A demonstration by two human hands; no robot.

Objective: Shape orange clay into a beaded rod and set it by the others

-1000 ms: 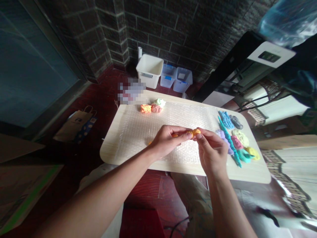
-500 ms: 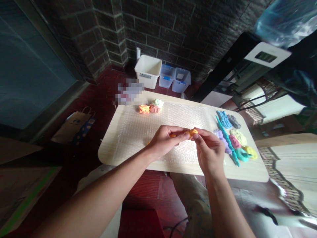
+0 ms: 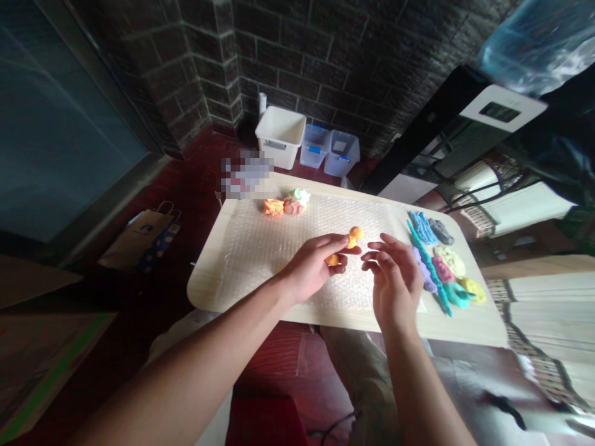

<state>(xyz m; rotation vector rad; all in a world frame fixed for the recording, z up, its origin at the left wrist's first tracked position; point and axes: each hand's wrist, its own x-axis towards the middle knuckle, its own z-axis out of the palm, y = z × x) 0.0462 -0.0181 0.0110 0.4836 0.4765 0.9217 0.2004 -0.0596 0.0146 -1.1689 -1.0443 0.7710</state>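
Orange modelling clay [image 3: 356, 233] is pinched between the thumb and fingers of my left hand [image 3: 313, 266], over the middle of the table. It shows as rounded lumps joined together above the thumb. Another orange clay lump [image 3: 331, 260] sits lower in the same hand, against the curled fingers. Just to the right, my right hand [image 3: 395, 275] is apart from the clay, its fingers loosely bent and spread with nothing in them. Under both hands lies a sheet of bubble wrap [image 3: 260, 260].
The pale table [image 3: 209, 272] bears orange [image 3: 273, 207], pink [image 3: 294, 206] and light green clay [image 3: 301, 196] at the far left. Several coloured clay pieces, among them a long teal strip [image 3: 430, 266], lie on the right. Storage bins [image 3: 281, 139] stand behind the table.
My right hand has let go of the orange clay and moved slightly right, its fingers opening. The clay stays in my left hand, now tipped upward.
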